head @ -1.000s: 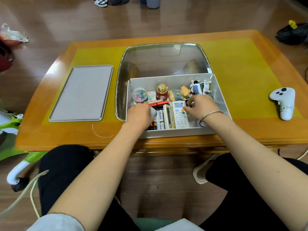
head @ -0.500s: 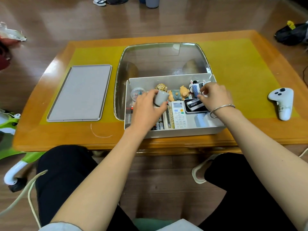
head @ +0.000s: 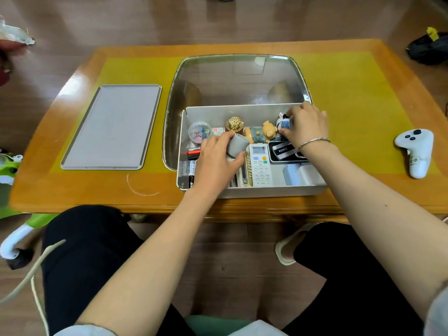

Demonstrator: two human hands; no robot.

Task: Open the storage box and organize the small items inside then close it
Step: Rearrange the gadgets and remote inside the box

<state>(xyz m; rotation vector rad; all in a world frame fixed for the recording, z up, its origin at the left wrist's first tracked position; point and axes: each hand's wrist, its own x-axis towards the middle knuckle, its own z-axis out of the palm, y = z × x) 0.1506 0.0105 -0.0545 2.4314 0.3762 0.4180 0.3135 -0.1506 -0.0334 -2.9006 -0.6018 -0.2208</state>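
— Starting at nine o'clock on the worktop (head: 351,98): what lies there?

— The grey lid (head: 112,127), flat, well apart from the storage box (head: 266,190), which sits open at the six o'clock edge.

— And inside, at the box's left?

— A clear tub of clips (head: 198,133) at its ten o'clock corner, batteries (head: 188,169) below it. The left hand (head: 215,163) curls round a small grey cup (head: 237,145), tilted, just left of the white remote (head: 260,166).

— Further right?

— A gold-topped jar (head: 234,124) and a bear figure (head: 263,133) along the back wall. The right hand (head: 305,128), bracelet on its wrist, pinches a small white figurine (head: 284,122) at the box's two o'clock corner, above a black case (head: 282,151).

— Beyond the box?

— A white controller (head: 415,151) at three o'clock.
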